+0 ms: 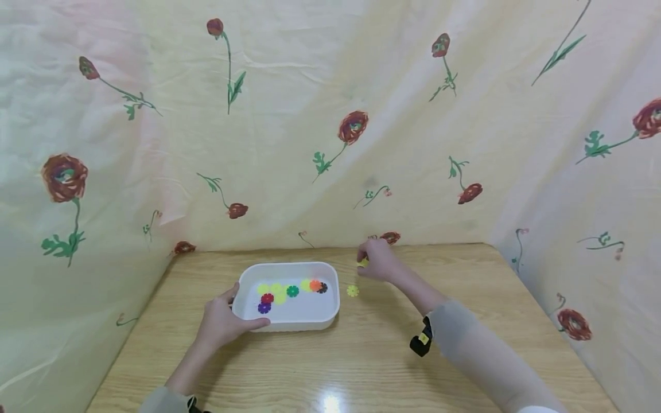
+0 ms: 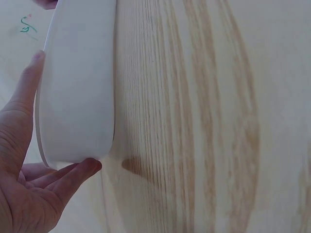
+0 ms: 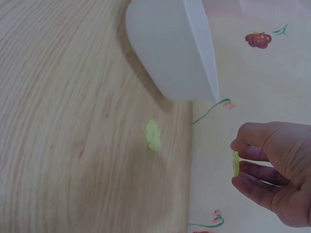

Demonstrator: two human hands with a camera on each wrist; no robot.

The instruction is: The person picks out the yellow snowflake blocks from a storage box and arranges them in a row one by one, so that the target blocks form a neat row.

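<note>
My left hand [image 1: 221, 320] holds the left near corner of a white plastic tub [image 1: 310, 326], its thumb along the front rim and its fingers at the left side. In the left wrist view the thumb and fingers [image 2: 80, 177] span the tub's corner. My right hand [image 1: 378, 261], raised to the right of the tub, pinches a yellow flower-shaped plastic disc [image 3: 235, 163] between thumb and fingertips. Another yellow disc [image 1: 353, 291] lies on the table between the tub and that hand. Inside the tub are several such discs, among them a red [image 1: 267, 298], a purple [image 1: 264, 308] and a green one [image 1: 292, 291].
Also in the tub, an orange disc [image 1: 315, 285] overlaps a black one [image 1: 323, 288] by its right side. Everything stands on a wood-grain table [image 1: 330, 367]. A cream curtain with red flowers [image 1: 289, 143] encloses the back and sides.
</note>
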